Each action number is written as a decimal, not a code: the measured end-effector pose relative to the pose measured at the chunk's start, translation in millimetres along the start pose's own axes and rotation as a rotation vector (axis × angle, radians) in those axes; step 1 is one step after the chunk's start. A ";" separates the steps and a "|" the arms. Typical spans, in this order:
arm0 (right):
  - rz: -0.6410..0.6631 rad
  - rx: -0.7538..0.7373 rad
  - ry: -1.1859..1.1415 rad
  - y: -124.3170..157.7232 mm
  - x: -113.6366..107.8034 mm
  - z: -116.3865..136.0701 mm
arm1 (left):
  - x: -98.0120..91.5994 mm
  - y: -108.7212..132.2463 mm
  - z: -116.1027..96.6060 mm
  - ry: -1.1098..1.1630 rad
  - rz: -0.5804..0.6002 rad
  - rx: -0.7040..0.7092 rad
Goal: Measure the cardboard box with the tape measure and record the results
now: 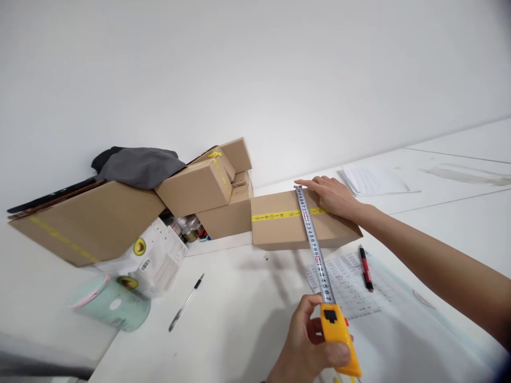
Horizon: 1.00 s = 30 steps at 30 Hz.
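Note:
My left hand (305,343) is closed around a yellow tape measure (341,338) near the front of the table. Its metal blade (312,239) is drawn out and runs over the top of a closed cardboard box (279,205) to the far edge. My right hand (335,197) grips that box's far edge at the right, its index finger reaching left to the blade's end. Yellow printed tape (275,215) crosses the box beneath the blade. Under the tape measure lies a printed sheet (345,290), with a red and black pen (365,268) on it.
Cardboard boxes (195,186) are piled at the left, with a dark grey cloth (139,166) on top. In front stand a white avocado-printed box (159,260) and a mint-green container (115,306). A clear pen (186,302) lies nearby. White papers (373,180) rest at the back right by the wall.

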State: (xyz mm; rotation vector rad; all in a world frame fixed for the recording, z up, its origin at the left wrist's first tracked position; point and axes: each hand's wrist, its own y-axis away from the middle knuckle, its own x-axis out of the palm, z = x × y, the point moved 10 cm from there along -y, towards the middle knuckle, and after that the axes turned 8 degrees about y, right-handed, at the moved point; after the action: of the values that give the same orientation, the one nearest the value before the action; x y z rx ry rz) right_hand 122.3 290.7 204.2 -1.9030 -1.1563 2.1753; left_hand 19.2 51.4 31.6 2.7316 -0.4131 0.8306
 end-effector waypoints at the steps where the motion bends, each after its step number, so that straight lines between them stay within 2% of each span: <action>1: 0.002 -0.013 -0.001 -0.6 0.5 0.7 | -2.0 0.7 0.7 0.011 -0.002 -0.005; 5: -0.003 -0.062 -0.006 -2.5 2.1 2.4 | -7.2 1.8 4.3 0.021 -0.004 -0.031; 13: 0.010 -0.062 -0.044 0.4 3.9 0.6 | -12.8 1.7 14.2 -0.075 -0.081 -0.041; 21: 0.024 -0.046 -0.066 3.4 3.0 1.3 | -13.4 3.2 19.4 -0.075 -0.081 -0.051; 24: -0.013 -0.030 -0.030 4.9 -1.9 4.8 | -11.9 7.2 21.4 -0.048 -0.064 -0.041; 26: -0.058 0.004 0.024 8.5 -7.5 7.0 | -14.4 13.6 24.4 -0.056 -0.093 -0.040; 30: -0.188 -0.036 0.104 32.0 -20.2 25.9 | -17.1 30.2 29.1 -0.112 -0.150 -0.064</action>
State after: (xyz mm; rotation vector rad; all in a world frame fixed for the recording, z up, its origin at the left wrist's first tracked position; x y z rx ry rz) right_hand 118.9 244.9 203.4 -1.8141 -1.3042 1.9497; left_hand 9.8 17.3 3.2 2.7181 -0.2473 0.6176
